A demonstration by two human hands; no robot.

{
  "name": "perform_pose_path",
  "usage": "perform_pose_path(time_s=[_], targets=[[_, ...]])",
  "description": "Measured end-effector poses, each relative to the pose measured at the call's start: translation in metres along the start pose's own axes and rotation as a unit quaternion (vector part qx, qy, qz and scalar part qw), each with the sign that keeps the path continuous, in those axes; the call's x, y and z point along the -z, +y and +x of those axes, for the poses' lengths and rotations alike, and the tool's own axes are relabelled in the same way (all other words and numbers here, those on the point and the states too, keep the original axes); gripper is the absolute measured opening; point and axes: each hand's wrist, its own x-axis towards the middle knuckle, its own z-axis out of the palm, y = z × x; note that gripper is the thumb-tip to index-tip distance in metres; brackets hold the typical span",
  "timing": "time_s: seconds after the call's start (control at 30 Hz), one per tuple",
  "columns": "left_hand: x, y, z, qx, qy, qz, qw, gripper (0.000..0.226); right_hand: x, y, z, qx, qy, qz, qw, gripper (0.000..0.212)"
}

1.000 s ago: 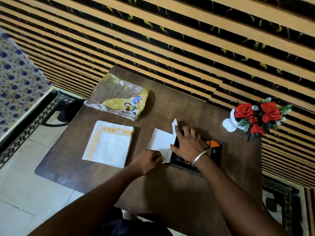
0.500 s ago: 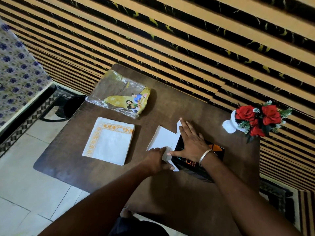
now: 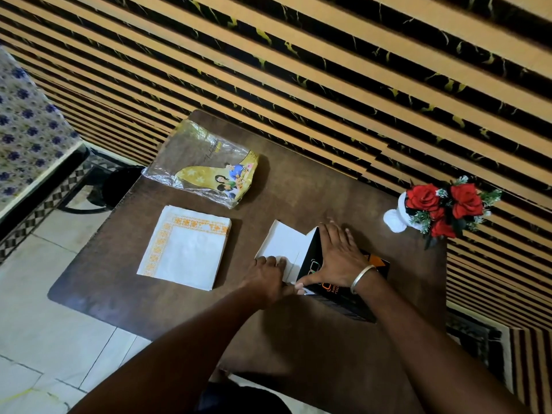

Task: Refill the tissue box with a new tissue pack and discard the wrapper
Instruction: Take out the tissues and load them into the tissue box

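Observation:
A black tissue box (image 3: pixel 372 289) with orange marks lies on the brown table (image 3: pixel 298 186), its white end flap (image 3: pixel 283 243) folded open to the left. My right hand (image 3: pixel 337 258) presses flat on top of the box, fingers spread. My left hand (image 3: pixel 268 274) is closed at the box's open end, fingertips on the white flap. A stack of white tissues with an orange border (image 3: pixel 185 252) lies to the left. The empty clear and yellow wrapper (image 3: pixel 206 171) rests behind the stack.
A white vase with red roses (image 3: pixel 442 207) stands at the table's right rear, by the striped wall. A black bin (image 3: pixel 119 180) sits on the tiled floor left of the table. A patterned cloth hangs at far left.
My left hand has moved a little forward along the flap toward the box's near corner. My right hand has spread flatter on the box top. The view has shifted slightly.

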Motion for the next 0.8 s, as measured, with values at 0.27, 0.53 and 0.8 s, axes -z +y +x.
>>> perform_pose_path(time_s=[0.27,0.53,0.8], targets=[[0.002,-0.007,0.001,-0.001,-0.022,-0.049,0.999,0.099,-0.006,-0.013,0.002,0.005,-0.035,-0.029,0.999,0.157],[0.039,-0.05,-0.018,0.041,0.177,-0.299,0.937,0.032,-0.006,-0.014,0.002,0.017,0.003,-0.065,0.998,0.141],[0.054,-0.155,-0.036,0.412,0.293,-0.247,0.827,0.097,-0.006,-0.017,0.008,0.035,0.006,-0.089,0.995,0.139]])
